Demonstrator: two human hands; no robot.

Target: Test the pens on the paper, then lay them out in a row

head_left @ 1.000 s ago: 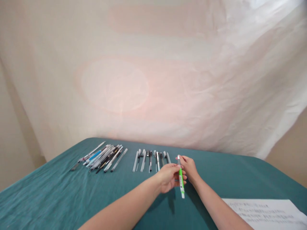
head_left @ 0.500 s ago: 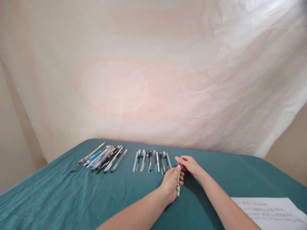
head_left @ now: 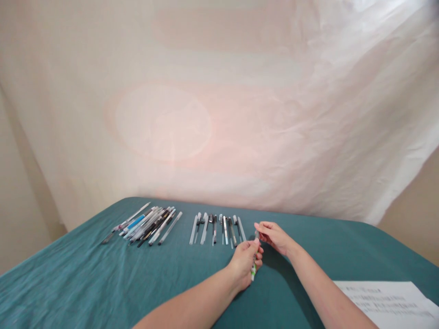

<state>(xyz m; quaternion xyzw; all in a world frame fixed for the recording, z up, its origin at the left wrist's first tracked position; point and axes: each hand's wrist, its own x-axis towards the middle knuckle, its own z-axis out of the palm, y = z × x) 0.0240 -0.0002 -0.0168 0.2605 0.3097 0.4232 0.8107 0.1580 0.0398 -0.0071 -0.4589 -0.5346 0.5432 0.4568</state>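
Observation:
A green and white pen is wrapped in the fingers of my left hand, its near end sticking out below the fist. My right hand is closed in a pinch at the pen's far end, where a short greyish part shows between the two hands. The fingers cover most of the pen, so I cannot tell whether that part is separate. Just left of the hands lies a row of pen parts: clear and dark barrels, caps and thin pieces side by side.
A heap of pens, mostly black, clear and white with one blue, lies at the left on the green tablecloth. A printed sheet of paper is at the lower right. A pale cloth hangs behind the table.
My right hand has shifted slightly to the right, and the greyish part at the pen's far end now shows. The pen has turned a little in my left hand.

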